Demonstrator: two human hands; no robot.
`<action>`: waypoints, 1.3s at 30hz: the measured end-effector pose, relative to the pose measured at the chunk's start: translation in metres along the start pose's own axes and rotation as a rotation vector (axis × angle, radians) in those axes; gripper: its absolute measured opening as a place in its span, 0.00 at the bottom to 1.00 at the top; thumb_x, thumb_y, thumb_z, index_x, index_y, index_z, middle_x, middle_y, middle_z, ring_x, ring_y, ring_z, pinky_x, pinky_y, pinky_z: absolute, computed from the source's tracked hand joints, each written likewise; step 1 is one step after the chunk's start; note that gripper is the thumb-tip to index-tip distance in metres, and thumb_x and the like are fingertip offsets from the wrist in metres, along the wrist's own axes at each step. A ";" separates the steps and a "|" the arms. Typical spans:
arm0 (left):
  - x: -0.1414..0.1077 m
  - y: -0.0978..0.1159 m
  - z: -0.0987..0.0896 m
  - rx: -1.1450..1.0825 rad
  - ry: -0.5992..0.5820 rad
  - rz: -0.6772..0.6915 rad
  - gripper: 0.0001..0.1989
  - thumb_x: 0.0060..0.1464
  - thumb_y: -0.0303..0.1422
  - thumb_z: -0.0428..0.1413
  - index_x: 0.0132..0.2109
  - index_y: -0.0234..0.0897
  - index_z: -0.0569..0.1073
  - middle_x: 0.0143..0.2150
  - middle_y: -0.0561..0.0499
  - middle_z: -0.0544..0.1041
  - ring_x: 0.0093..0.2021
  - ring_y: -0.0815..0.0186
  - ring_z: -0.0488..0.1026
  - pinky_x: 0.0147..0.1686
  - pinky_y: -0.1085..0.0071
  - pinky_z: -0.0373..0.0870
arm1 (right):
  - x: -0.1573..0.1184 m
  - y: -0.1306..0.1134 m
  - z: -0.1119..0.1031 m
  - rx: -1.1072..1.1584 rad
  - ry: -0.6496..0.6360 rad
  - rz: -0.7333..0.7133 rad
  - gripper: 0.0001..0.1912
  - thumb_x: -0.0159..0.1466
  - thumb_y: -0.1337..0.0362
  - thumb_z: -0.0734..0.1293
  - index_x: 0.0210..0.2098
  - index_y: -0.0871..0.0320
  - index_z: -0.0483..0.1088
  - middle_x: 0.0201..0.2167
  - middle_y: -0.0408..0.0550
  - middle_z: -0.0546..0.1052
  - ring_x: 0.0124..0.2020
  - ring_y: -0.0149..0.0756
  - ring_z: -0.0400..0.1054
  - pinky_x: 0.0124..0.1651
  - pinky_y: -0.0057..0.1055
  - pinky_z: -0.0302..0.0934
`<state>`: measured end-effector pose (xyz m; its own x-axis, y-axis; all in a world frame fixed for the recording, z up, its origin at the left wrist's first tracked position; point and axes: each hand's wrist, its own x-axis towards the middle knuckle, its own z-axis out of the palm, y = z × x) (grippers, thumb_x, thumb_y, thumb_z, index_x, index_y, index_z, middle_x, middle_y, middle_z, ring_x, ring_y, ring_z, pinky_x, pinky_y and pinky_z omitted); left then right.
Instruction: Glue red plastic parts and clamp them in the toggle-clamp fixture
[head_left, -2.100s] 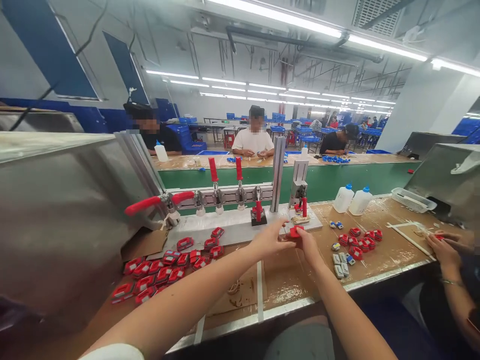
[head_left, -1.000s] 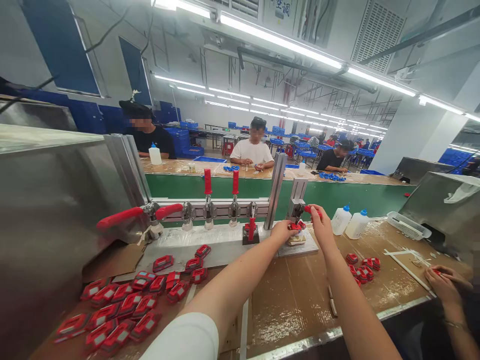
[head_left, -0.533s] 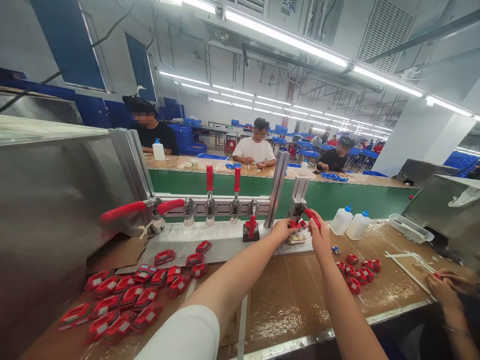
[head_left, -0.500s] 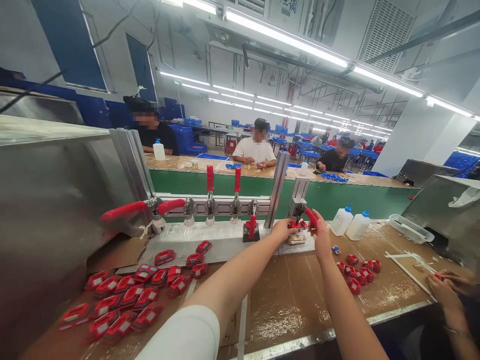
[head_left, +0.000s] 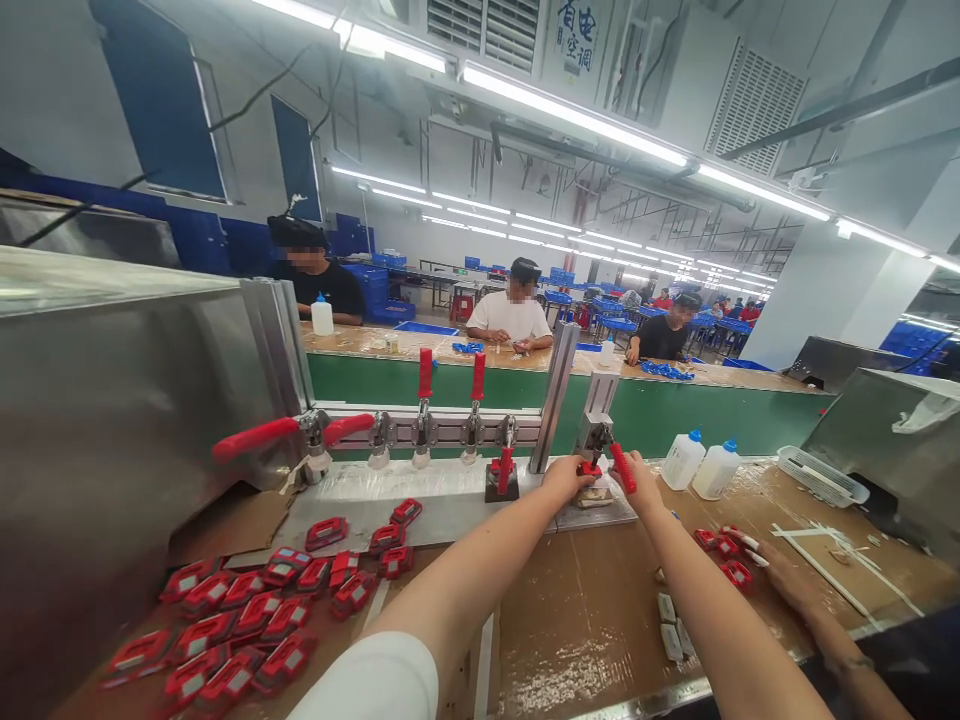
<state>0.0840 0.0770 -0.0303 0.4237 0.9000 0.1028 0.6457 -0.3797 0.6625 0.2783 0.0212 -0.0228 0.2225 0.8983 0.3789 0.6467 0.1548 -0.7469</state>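
My left hand (head_left: 564,480) is closed on the left side of a small red plastic part (head_left: 589,468), which sits under the head of a toggle clamp (head_left: 598,437) on a metal stand. A pale block (head_left: 596,497) lies at the front of that stand's base. Close by on the right, my right hand (head_left: 642,482) is against the clamp's red handle (head_left: 622,468), which slants down. Its fingertips are hidden behind the handle, so its grip does not show. Many red cases with grey edges (head_left: 259,612) lie at the left.
A rail with several red-handled toggle clamps (head_left: 425,405) stands left of my hands. Two white bottles (head_left: 716,470) and a white basket (head_left: 821,478) are at the right. A co-worker's hand (head_left: 780,572) reaches to red cases (head_left: 737,574). Pale blocks (head_left: 670,630) lie by my right forearm.
My right hand has shifted from the handle's right side to partly behind it. My left hand stays at the red part. The co-worker's hand has moved left to the red cases.
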 end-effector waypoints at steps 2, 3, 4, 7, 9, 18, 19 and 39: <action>0.000 -0.001 0.002 -0.012 0.011 -0.009 0.21 0.54 0.41 0.67 0.53 0.40 0.80 0.51 0.45 0.83 0.51 0.55 0.78 0.47 0.68 0.69 | 0.001 0.001 -0.009 0.126 0.038 0.090 0.13 0.55 0.54 0.70 0.34 0.55 0.71 0.36 0.50 0.73 0.34 0.40 0.68 0.39 0.35 0.66; 0.001 -0.001 0.003 -0.021 0.016 -0.012 0.22 0.54 0.42 0.67 0.54 0.40 0.79 0.52 0.45 0.82 0.52 0.55 0.78 0.47 0.68 0.69 | 0.000 0.000 -0.013 0.202 0.039 0.138 0.15 0.56 0.51 0.69 0.35 0.55 0.70 0.34 0.50 0.73 0.33 0.39 0.68 0.37 0.35 0.66; 0.001 -0.002 0.003 -0.029 0.020 -0.014 0.22 0.54 0.42 0.67 0.54 0.40 0.79 0.52 0.44 0.82 0.53 0.55 0.77 0.47 0.68 0.69 | -0.002 -0.002 -0.017 0.267 0.022 0.180 0.18 0.57 0.48 0.68 0.36 0.55 0.70 0.33 0.49 0.73 0.31 0.38 0.67 0.35 0.34 0.67; 0.001 -0.002 0.004 -0.054 0.019 -0.015 0.22 0.53 0.43 0.67 0.53 0.41 0.80 0.51 0.45 0.83 0.51 0.56 0.78 0.46 0.69 0.70 | -0.013 -0.012 -0.025 0.411 -0.097 0.282 0.23 0.59 0.41 0.64 0.35 0.56 0.70 0.28 0.47 0.73 0.26 0.36 0.67 0.29 0.32 0.66; 0.002 -0.002 0.005 -0.065 0.016 -0.018 0.21 0.53 0.43 0.68 0.52 0.41 0.80 0.49 0.46 0.83 0.49 0.57 0.79 0.46 0.69 0.70 | -0.022 -0.022 -0.029 0.468 -0.235 0.344 0.28 0.61 0.37 0.63 0.32 0.57 0.71 0.23 0.46 0.72 0.22 0.34 0.65 0.23 0.30 0.62; 0.004 0.000 0.007 -0.091 0.035 -0.057 0.23 0.54 0.41 0.67 0.56 0.43 0.78 0.53 0.46 0.82 0.52 0.56 0.78 0.48 0.68 0.70 | -0.031 -0.067 -0.051 0.603 -0.322 0.378 0.31 0.57 0.36 0.72 0.27 0.60 0.73 0.16 0.42 0.67 0.16 0.27 0.58 0.18 0.25 0.44; 0.005 0.001 0.007 -0.093 0.036 -0.055 0.21 0.54 0.41 0.67 0.55 0.43 0.79 0.52 0.46 0.83 0.51 0.56 0.78 0.48 0.68 0.70 | -0.032 -0.069 -0.052 0.595 -0.324 0.375 0.30 0.57 0.36 0.72 0.27 0.60 0.73 0.16 0.42 0.67 0.17 0.27 0.59 0.18 0.25 0.44; -0.003 0.006 -0.002 0.001 0.018 -0.014 0.19 0.56 0.43 0.65 0.53 0.43 0.80 0.52 0.47 0.83 0.52 0.56 0.79 0.47 0.69 0.71 | -0.055 -0.035 -0.024 0.129 -0.298 0.062 0.33 0.62 0.32 0.62 0.28 0.58 0.73 0.25 0.47 0.73 0.26 0.34 0.64 0.29 0.29 0.59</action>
<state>0.0857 0.0727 -0.0250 0.4026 0.9091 0.1071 0.6525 -0.3671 0.6629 0.2614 -0.0438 -0.0045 0.0235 0.9855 0.1683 0.5368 0.1296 -0.8337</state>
